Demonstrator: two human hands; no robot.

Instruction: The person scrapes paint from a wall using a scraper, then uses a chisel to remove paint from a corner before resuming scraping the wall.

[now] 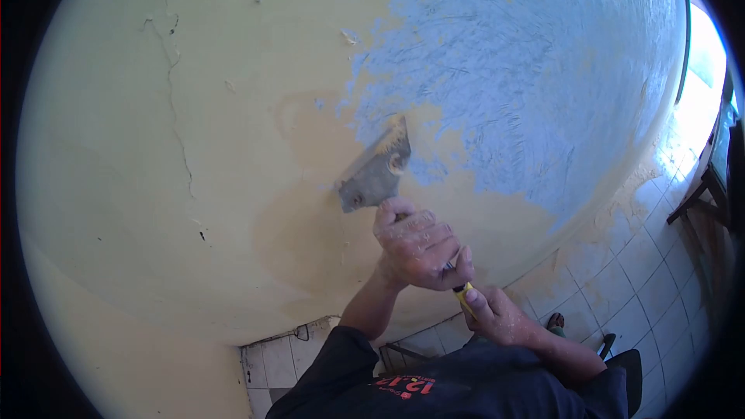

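A broad metal scraper point(372, 182) has its blade edge against the yellowish wall point(233, 132), beside the left border of a blue area point(481, 54). Bits of pale material cling to the blade. My left hand point(419, 247) is wrapped round the upper part of the handle, just below the blade. Lower down and to the right, my right hand point(497, 314) grips the yellow end of the handle point(465, 299). Whitish dust or flakes cover the fingers of both hands.
Long cracks point(174, 101) run down the left of the wall. Flakes lie on the tiled floor point(636, 279) at the right. A dark wooden piece of furniture point(710, 186) stands at the far right, and a dark chair point(625, 372) is at the lower right.
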